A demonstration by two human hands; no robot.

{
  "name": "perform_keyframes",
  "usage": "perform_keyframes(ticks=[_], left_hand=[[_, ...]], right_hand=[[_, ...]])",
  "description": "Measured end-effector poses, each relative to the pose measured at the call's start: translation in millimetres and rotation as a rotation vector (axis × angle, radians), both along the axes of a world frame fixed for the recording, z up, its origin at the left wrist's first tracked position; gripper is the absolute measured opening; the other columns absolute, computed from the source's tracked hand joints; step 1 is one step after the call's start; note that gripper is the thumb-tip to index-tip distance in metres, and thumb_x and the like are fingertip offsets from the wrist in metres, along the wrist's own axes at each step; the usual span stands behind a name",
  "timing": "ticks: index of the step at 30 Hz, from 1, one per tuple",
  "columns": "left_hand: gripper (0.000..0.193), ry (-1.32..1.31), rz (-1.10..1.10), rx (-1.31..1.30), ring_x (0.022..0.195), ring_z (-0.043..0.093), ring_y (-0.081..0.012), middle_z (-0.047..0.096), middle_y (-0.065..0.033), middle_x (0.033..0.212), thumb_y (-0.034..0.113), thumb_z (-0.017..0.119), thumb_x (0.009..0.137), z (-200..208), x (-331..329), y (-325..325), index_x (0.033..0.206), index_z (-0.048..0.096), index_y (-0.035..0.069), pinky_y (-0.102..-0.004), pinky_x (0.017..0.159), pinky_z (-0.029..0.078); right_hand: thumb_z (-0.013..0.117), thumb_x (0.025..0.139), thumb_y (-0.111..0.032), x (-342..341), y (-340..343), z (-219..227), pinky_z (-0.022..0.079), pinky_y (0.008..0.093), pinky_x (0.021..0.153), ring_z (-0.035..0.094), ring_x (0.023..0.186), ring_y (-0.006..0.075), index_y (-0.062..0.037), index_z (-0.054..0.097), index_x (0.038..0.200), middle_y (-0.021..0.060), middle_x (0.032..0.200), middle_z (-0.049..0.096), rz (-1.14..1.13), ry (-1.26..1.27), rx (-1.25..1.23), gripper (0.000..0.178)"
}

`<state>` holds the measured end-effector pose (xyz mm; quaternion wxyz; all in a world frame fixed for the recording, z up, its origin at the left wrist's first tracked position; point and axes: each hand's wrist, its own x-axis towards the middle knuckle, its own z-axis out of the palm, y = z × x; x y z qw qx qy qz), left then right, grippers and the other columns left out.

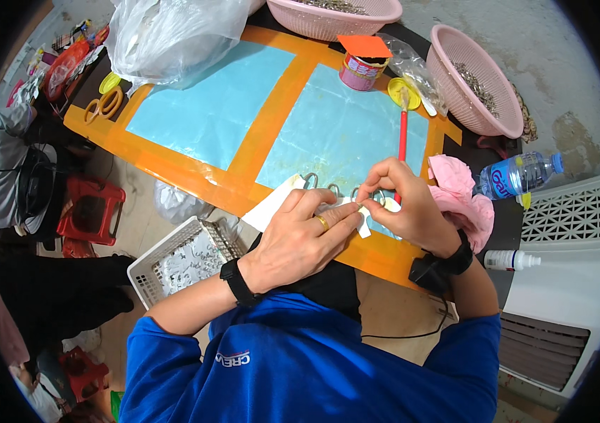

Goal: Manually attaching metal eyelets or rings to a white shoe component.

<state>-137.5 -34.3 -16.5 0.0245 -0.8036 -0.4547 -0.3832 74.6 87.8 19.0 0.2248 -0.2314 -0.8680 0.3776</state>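
Note:
My left hand (303, 236) lies over a white strip (275, 204) at the table's near edge, its fingers pressed together on it and the thumb hidden. Several grey metal loops (310, 180) stick up along the strip's far side. Close against the left fingertips, my right hand (402, 201) is closed in a pinch at the loops toward the strip's right end; what lies between its fingertips is too small to make out. A red-handled brush (403, 137) lies just beyond the right hand, its bristle end on a yellow lid (403, 93).
Blue sheets edged with orange tape (250, 134) cover the table. Around it are a plastic bag (173, 42), scissors (104, 104), a pink can (360, 70), pink baskets (448, 77) of metal pieces, a pink cloth (458, 197) and a bottle (518, 175). A white basket (146, 271) stands below left.

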Motion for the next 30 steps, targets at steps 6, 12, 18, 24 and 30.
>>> perform_keyframes(ticks=[6, 12, 18, 24, 30], left_hand=[[0.041, 0.012, -0.051, 0.104, 0.116, 0.065, -0.0270, 0.074, -0.0040, 0.129, 0.017, 0.077, 0.086, -12, -2, -1, 0.126, 0.076, 0.008, -0.0413, 0.094, 0.053], [0.044, 0.112, -0.017, 0.064, 0.117, 0.065, -0.0240, 0.073, -0.0031, 0.127, 0.017, 0.075, 0.085, -8, 2, -2, 0.128, 0.074, 0.008, -0.0391, 0.098, 0.050], [0.042, 0.136, -0.006, 0.030, 0.117, 0.065, -0.0224, 0.073, -0.0021, 0.124, 0.019, 0.075, 0.086, -4, 3, -2, 0.126, 0.074, 0.009, -0.0383, 0.099, 0.049], [0.038, 0.099, -0.019, -0.009, 0.117, 0.064, -0.0224, 0.074, -0.0010, 0.123, 0.021, 0.078, 0.088, -2, 0, -1, 0.124, 0.074, 0.010, -0.0392, 0.097, 0.049], [0.037, 0.066, -0.012, -0.023, 0.117, 0.064, -0.0234, 0.074, -0.0015, 0.123, 0.021, 0.079, 0.088, -3, 1, -2, 0.123, 0.074, 0.010, -0.0401, 0.098, 0.049]], right_hand=[[0.071, 0.094, 0.002, -3, -11, 10, 0.059, 0.0370, 0.086, 0.076, 0.094, 0.0250, -0.0028, 0.055, 0.116, 0.0125, 0.096, 0.074, -0.066, -0.065, -0.069, 0.028], [0.070, 0.094, 0.003, -5, -12, 16, 0.059, 0.0360, 0.086, 0.076, 0.092, 0.0249, -0.0018, 0.054, 0.117, 0.0128, 0.094, 0.074, -0.091, -0.099, -0.129, 0.029], [0.069, 0.092, 0.008, -5, -11, 8, 0.058, 0.0338, 0.086, 0.075, 0.093, 0.0194, -0.0022, 0.054, 0.116, 0.0096, 0.096, 0.072, -0.085, -0.019, -0.206, 0.030], [0.070, 0.090, 0.010, -1, -2, 5, 0.058, 0.0335, 0.086, 0.074, 0.093, 0.0179, -0.0031, 0.054, 0.113, 0.0087, 0.097, 0.069, 0.007, 0.023, -0.246, 0.030], [0.073, 0.085, 0.007, -3, -8, 15, 0.056, 0.0371, 0.090, 0.069, 0.102, 0.0242, -0.0028, 0.056, 0.113, 0.0085, 0.098, 0.069, -0.027, -0.044, -0.103, 0.034]])
